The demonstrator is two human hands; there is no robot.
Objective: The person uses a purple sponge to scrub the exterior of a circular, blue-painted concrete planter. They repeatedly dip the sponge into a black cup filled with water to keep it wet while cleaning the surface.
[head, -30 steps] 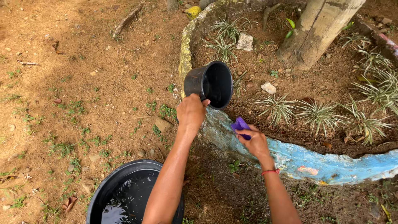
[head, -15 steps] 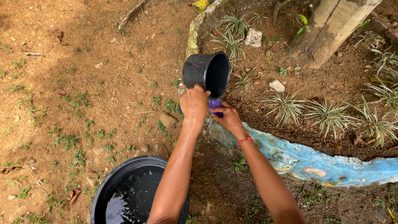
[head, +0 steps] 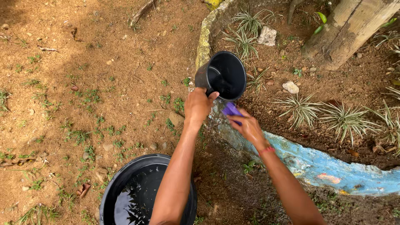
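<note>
My left hand (head: 198,105) grips a small black pot (head: 223,75) by its rim and holds it tilted, its mouth turned toward the planted bed. Just below the pot's mouth, my right hand (head: 248,126) holds a small purple object (head: 231,110) over the painted blue curb (head: 316,164), which looks wet there. A red band circles my right wrist. A large black basin (head: 121,183) of dark water stands on the ground under my left forearm.
The curved curb, yellowish at its far end (head: 205,39), borders a soil bed with spiky striped plants (head: 300,109), white stones (head: 290,87) and a tree trunk (head: 343,31). Bare reddish dirt with grass tufts and pebbles lies to the left.
My right hand with the purple object moved left along the curb to sit under the pot's mouth. The pot stays tilted in my left hand.
</note>
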